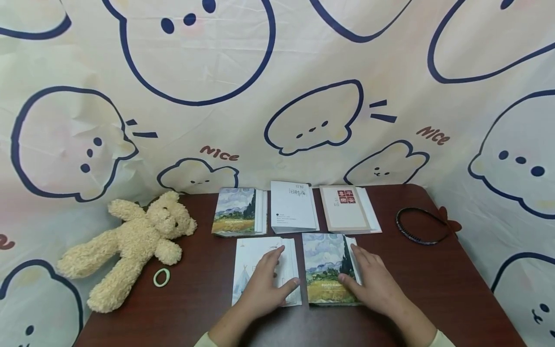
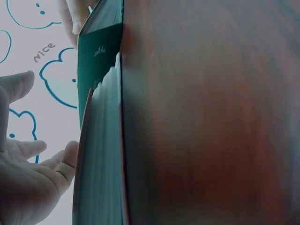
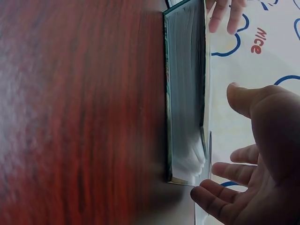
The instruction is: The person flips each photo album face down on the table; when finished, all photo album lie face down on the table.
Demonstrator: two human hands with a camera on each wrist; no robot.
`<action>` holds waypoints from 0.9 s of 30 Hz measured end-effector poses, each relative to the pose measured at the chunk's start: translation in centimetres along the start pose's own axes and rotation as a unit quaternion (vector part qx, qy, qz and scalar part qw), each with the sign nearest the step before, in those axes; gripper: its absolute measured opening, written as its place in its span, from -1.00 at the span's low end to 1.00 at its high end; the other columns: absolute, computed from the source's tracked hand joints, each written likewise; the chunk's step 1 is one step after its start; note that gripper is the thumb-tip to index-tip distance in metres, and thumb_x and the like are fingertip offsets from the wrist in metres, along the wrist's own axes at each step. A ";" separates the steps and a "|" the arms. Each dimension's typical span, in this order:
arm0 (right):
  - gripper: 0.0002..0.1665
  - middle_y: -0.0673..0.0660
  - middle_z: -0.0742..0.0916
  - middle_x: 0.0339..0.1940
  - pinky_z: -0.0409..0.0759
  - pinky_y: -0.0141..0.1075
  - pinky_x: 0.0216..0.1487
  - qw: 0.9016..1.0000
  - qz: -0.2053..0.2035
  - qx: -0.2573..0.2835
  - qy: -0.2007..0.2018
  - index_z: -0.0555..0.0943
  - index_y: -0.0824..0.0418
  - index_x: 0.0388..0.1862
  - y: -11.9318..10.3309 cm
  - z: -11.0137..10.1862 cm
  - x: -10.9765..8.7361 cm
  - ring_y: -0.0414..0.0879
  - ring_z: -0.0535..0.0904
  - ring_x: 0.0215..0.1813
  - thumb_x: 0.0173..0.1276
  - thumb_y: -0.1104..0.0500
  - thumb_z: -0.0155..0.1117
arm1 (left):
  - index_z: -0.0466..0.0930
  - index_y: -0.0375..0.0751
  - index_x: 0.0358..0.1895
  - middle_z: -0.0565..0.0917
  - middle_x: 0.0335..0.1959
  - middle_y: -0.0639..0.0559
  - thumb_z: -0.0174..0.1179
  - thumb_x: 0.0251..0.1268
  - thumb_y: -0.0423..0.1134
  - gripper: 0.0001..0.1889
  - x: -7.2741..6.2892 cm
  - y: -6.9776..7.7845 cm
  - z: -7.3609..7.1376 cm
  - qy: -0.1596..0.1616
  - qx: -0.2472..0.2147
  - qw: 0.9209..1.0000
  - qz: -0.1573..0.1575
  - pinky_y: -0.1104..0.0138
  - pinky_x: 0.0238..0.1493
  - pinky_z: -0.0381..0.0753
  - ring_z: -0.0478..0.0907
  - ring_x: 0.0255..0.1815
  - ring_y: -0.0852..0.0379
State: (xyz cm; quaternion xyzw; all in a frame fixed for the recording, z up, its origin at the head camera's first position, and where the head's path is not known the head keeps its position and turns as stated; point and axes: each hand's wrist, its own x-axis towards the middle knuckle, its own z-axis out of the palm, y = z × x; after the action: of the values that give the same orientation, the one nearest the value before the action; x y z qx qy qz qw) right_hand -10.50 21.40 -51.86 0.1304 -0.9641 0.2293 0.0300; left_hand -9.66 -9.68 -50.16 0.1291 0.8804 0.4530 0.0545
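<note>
In the head view my left hand (image 1: 270, 285) is over a white album (image 1: 248, 250) with a tent drawing, its fingers extended and thumb apart. My right hand (image 1: 376, 283) is spread over the right side of a photo album (image 1: 323, 260) with a painted landscape cover. Both albums lie side by side near the front of the table. In the left wrist view, fingertips come close to the white album's page edges (image 2: 101, 154); contact is unclear. The right wrist view shows relaxed fingers beside the landscape album's thick pages (image 3: 185, 93), with nothing gripped.
Behind them stand a second landscape album (image 1: 235, 209), a white album (image 1: 292, 205) and a cream album (image 1: 347, 207) with red characters. A teddy bear (image 1: 138, 241) and a pale green ring (image 1: 161, 270) lie left. To the right is a dark headband (image 1: 416, 239) with a bow.
</note>
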 end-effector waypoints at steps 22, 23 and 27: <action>-0.13 0.32 0.54 0.46 0.49 0.25 0.28 0.999 -0.009 0.040 0.001 0.47 0.31 0.48 0.9 0.6 -0.1 0.33 0.45 0.38 0.36 -0.13 0.47 | 0.15 -0.22 0.63 0.49 0.29 -0.29 0.46 0.28 -0.14 -0.08 1.3 0.7 4.0 -0.049 -0.149 0.987 -0.027 0.34 -0.19 0.71 0.73 -0.10 0.02; -0.15 0.31 0.54 0.46 0.49 0.25 0.27 0.999 -0.011 0.041 0.002 0.48 0.30 0.47 0.9 0.6 -0.1 0.33 0.45 0.38 0.37 -0.14 0.47 | 0.16 -0.21 0.63 0.47 0.32 -0.29 0.46 0.27 -0.14 -0.08 1.3 0.8 4.1 -0.051 -0.150 0.987 -0.029 0.35 -0.20 0.71 0.73 -0.09 0.02; -0.20 0.29 0.54 0.47 0.50 0.26 0.26 0.999 -0.015 0.044 0.003 0.53 0.27 0.45 0.8 0.6 -0.1 0.32 0.45 0.38 0.37 -0.13 0.47 | 0.18 -0.20 0.62 0.42 0.42 -0.27 0.45 0.26 -0.12 -0.09 1.4 1.0 4.4 -0.054 -0.140 0.988 -0.032 0.34 -0.17 0.69 0.69 -0.01 0.02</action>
State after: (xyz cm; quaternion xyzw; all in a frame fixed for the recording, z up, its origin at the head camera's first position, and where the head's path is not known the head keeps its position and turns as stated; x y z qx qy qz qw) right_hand -10.59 21.78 -52.78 0.1455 -0.9509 0.2715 0.0307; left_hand -9.86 -5.27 -51.94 0.1164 0.8076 0.5625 0.1335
